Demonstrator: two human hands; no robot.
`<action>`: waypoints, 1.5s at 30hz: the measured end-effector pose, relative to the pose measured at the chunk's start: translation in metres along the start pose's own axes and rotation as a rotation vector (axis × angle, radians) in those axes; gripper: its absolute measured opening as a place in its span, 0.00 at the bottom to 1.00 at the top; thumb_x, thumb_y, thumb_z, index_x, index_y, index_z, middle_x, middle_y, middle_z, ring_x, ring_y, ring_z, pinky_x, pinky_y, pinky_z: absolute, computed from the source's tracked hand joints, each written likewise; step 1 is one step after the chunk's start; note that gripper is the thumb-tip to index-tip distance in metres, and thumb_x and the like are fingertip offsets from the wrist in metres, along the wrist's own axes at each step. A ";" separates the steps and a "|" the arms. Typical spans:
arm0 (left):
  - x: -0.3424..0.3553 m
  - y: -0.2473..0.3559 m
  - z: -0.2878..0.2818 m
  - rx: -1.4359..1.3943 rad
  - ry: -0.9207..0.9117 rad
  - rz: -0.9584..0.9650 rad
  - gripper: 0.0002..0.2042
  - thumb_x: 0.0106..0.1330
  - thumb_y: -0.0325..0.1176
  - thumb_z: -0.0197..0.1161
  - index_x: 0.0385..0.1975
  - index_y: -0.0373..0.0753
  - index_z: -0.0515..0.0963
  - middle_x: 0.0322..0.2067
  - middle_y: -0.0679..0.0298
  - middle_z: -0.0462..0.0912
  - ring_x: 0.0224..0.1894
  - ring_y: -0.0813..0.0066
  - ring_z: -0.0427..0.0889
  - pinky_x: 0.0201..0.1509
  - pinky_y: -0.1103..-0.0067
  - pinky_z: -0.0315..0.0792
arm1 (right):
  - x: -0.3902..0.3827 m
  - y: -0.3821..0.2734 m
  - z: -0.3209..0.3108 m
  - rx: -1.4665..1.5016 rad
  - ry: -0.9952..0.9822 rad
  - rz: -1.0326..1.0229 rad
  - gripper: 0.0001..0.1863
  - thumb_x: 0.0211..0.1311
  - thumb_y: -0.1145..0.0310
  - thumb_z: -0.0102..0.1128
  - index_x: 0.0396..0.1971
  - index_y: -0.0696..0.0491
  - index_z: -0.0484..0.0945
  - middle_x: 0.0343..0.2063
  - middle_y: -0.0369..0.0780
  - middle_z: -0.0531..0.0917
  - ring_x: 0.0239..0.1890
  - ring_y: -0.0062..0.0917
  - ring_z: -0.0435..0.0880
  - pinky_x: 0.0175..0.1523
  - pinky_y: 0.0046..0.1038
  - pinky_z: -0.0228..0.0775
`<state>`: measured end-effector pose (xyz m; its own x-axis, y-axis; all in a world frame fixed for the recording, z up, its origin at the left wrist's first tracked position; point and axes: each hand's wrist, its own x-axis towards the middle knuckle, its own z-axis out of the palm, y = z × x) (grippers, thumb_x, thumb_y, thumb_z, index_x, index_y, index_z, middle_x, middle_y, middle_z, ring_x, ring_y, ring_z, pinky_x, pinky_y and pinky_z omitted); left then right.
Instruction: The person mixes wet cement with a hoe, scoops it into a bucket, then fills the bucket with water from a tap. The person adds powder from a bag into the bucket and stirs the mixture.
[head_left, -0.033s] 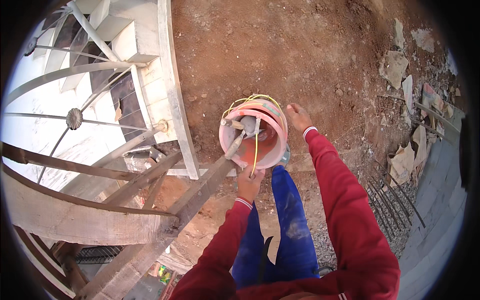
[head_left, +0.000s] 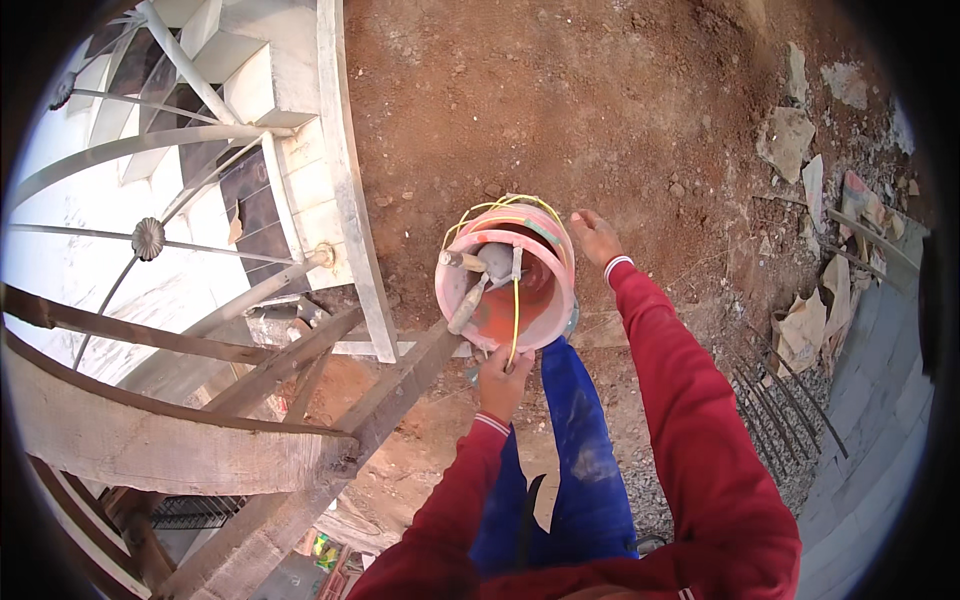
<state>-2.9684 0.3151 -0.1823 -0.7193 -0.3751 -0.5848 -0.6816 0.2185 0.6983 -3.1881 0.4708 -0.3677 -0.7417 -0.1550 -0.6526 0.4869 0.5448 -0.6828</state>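
Note:
Stacked pink plastic buckets (head_left: pixel 545 320) hang just above the ground. Inside, tools with grey metal (head_left: pixel 495 262) and worn handles (head_left: pixel 462 313) rest, one handle leaning over the rim, and a yellow cord (head_left: pixel 516 310) crosses them and loops over the far side. My left hand (head_left: pixel 505 375) is closed on the yellow cord at the near rim. My right hand (head_left: pixel 597 235) is just right of the buckets, its fingers loosely bent and apart, holding nothing visible. My blue-trousered legs are below.
At left stand wooden beams (head_left: pixel 400 390), a white metal railing (head_left: pixel 120 160) and pale steps (head_left: pixel 270 90) along a concrete edge (head_left: pixel 355 230). Red dirt (head_left: pixel 600 100) lies ahead. At right are torn paper scraps (head_left: pixel 800 330), rubble, rebar (head_left: pixel 775 420) and a grey curved surface (head_left: pixel 860 450).
The buckets and my left hand have moved slightly toward the lower edge of the view. My right hand has shifted very slightly.

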 end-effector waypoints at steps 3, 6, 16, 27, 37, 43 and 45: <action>-0.052 0.053 -0.021 -0.196 0.043 -0.188 0.15 0.70 0.37 0.62 0.22 0.36 0.71 0.17 0.75 0.63 0.22 0.87 0.60 0.25 0.83 0.56 | -0.004 -0.026 0.004 -0.008 -0.134 -0.031 0.30 0.70 0.47 0.49 0.58 0.57 0.73 0.50 0.50 0.82 0.55 0.38 0.80 0.59 0.33 0.69; -0.093 0.058 -0.040 -0.203 0.060 -0.200 0.14 0.71 0.36 0.61 0.23 0.37 0.71 0.17 0.76 0.60 0.21 0.87 0.57 0.23 0.81 0.54 | 0.011 -0.037 0.022 -0.297 -0.150 -0.079 0.34 0.64 0.42 0.55 0.60 0.53 0.72 0.57 0.50 0.77 0.59 0.43 0.76 0.64 0.38 0.65; -0.186 0.067 -0.085 -0.161 0.026 -0.390 0.12 0.71 0.36 0.60 0.31 0.33 0.79 0.19 0.70 0.74 0.22 0.86 0.67 0.27 0.83 0.64 | -0.098 -0.074 0.081 -0.135 -0.421 -0.041 0.23 0.64 0.50 0.58 0.38 0.58 0.83 0.28 0.55 0.83 0.36 0.49 0.83 0.44 0.44 0.71; -0.230 0.070 -0.100 -0.185 -0.028 -0.355 0.15 0.72 0.39 0.57 0.29 0.32 0.78 0.17 0.69 0.72 0.21 0.84 0.69 0.25 0.81 0.64 | -0.199 -0.168 -0.008 0.423 -0.220 -0.052 0.20 0.72 0.55 0.54 0.30 0.58 0.78 0.20 0.27 0.73 0.25 0.12 0.67 0.31 0.26 0.63; -0.206 0.077 -0.093 -0.244 0.076 -0.177 0.15 0.73 0.39 0.56 0.26 0.34 0.76 0.17 0.73 0.70 0.19 0.87 0.65 0.22 0.82 0.59 | -0.283 -0.221 -0.128 0.669 0.006 -0.043 0.15 0.74 0.57 0.52 0.26 0.47 0.70 0.16 0.23 0.60 0.16 0.08 0.54 0.21 0.17 0.45; -0.133 0.091 -0.085 -0.160 0.117 -0.030 0.16 0.71 0.39 0.58 0.26 0.31 0.75 0.16 0.59 0.71 0.20 0.74 0.66 0.26 0.74 0.63 | -0.324 -0.189 -0.171 0.600 0.223 -0.090 0.16 0.74 0.57 0.52 0.24 0.46 0.69 0.16 0.22 0.60 0.16 0.07 0.53 0.21 0.17 0.42; -0.105 0.086 -0.076 -0.106 0.122 0.026 0.16 0.70 0.40 0.59 0.27 0.31 0.75 0.16 0.57 0.73 0.19 0.69 0.69 0.27 0.72 0.65 | -0.333 -0.173 -0.188 0.573 0.271 -0.059 0.16 0.74 0.56 0.52 0.25 0.45 0.68 0.16 0.22 0.59 0.16 0.06 0.53 0.20 0.17 0.42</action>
<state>-2.9411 0.3048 -0.0300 -0.7107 -0.4782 -0.5160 -0.6402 0.1354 0.7562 -3.1123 0.5829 0.0295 -0.8290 0.0839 -0.5530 0.5551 0.0030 -0.8318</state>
